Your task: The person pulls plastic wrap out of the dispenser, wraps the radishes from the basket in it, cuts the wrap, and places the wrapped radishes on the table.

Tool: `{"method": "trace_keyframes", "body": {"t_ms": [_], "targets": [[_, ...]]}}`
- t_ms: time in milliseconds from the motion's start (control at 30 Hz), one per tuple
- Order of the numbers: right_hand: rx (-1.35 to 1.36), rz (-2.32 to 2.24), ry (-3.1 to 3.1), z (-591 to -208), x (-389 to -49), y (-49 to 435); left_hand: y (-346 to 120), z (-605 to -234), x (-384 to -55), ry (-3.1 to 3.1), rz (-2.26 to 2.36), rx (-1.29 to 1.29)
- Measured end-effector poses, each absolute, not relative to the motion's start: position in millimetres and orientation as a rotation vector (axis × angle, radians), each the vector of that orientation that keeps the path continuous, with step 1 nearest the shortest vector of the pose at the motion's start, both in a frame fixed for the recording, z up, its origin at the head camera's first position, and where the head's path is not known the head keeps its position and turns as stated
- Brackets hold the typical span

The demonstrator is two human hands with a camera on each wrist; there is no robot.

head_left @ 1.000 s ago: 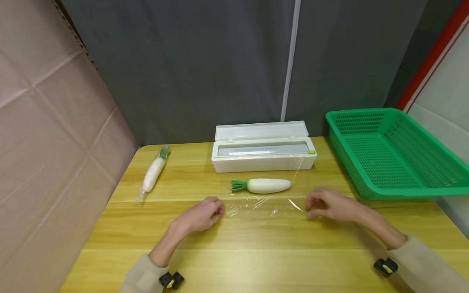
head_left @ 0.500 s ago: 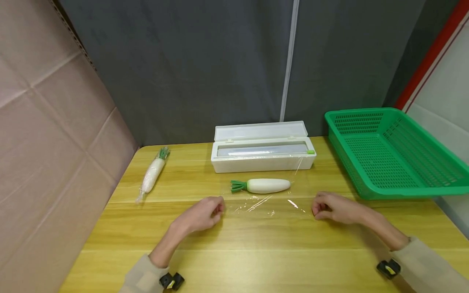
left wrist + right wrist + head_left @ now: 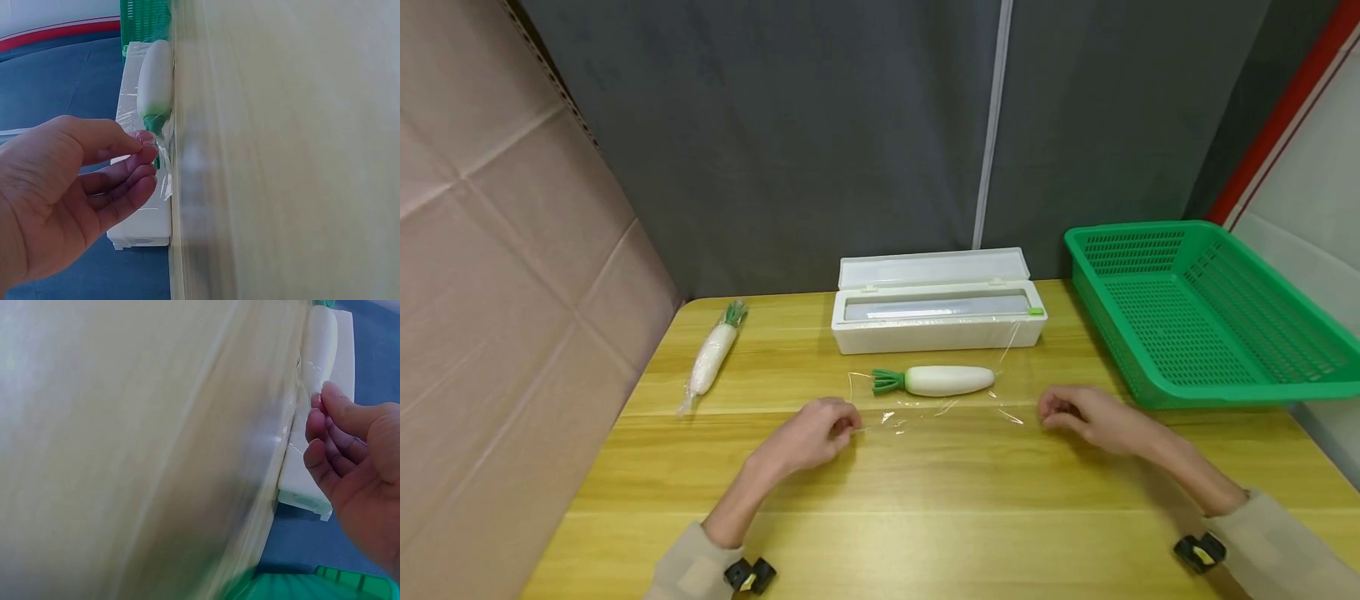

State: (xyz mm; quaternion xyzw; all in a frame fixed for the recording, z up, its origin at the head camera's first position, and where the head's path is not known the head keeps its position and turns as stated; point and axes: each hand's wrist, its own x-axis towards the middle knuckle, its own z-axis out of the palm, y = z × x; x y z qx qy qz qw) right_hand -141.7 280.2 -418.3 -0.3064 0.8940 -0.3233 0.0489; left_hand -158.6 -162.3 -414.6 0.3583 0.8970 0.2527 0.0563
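A white radish (image 3: 950,381) with green stem stubs lies crosswise in the middle of the wooden table, on a sheet of clear plastic wrap (image 3: 925,417). The sheet runs from an opened white wrap dispenser box (image 3: 936,337) behind the radish. My left hand (image 3: 817,433) pinches the near left corner of the wrap between thumb and forefinger, the other fingers loosely curled, as the left wrist view shows. At the near right corner my right hand (image 3: 1092,418) pinches the film the same way. Both hands are nearer to me than the radish and apart from it.
A second radish (image 3: 712,358), wrapped in film, lies at the table's left. To the right stands a green plastic basket (image 3: 1180,333) with slotted walls. A dark grey curtain (image 3: 775,150) hangs behind the table (image 3: 925,533).
My right hand has moved slightly right, and the near edge of the wrap has shifted a little toward the radish. The radish and the box stay in place.
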Motion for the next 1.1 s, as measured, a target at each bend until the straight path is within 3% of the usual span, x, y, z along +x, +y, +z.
{"method": "trace_keyframes", "body": {"t_ms": [567,1100], "targets": [[-1.054,-0.999,2.902,-404,-146,284,-165,-408,-163,2.703,0.899,1.105],[-0.824,-0.976,3.019,-391,-154,281,-158,-407,-167,2.776,0.985,0.934]]}}
